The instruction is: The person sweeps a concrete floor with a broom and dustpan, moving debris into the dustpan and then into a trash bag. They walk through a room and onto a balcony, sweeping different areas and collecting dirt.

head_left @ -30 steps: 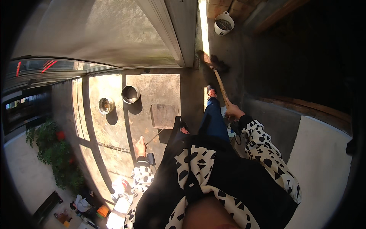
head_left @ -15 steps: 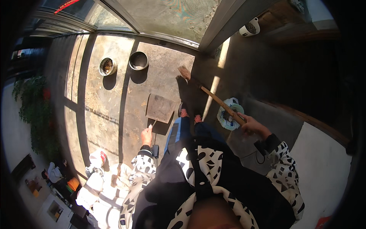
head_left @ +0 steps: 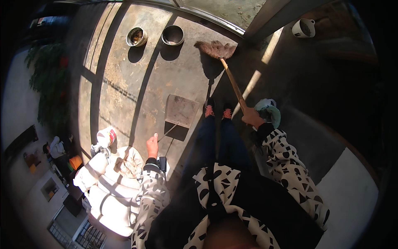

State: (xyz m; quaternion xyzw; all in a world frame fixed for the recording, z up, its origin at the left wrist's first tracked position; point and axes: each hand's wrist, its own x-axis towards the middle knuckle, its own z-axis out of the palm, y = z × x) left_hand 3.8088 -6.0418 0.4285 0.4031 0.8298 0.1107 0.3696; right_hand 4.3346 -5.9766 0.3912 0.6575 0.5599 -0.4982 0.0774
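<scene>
Broom point(head_left: 226, 66) gripped in right hand point(head_left: 251, 117), bristles at door threshold; left hand point(head_left: 152, 146) closed on dustpan point(head_left: 180, 111) handle, bare concrete around.

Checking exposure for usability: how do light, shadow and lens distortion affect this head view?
Head view: hard sunlight on the concrete floor, with long dark bar shadows; right side is deep shade, so the white pot is dim. The broom and dustpan stay readable. Fisheye bends the edges; corners are black.
</scene>
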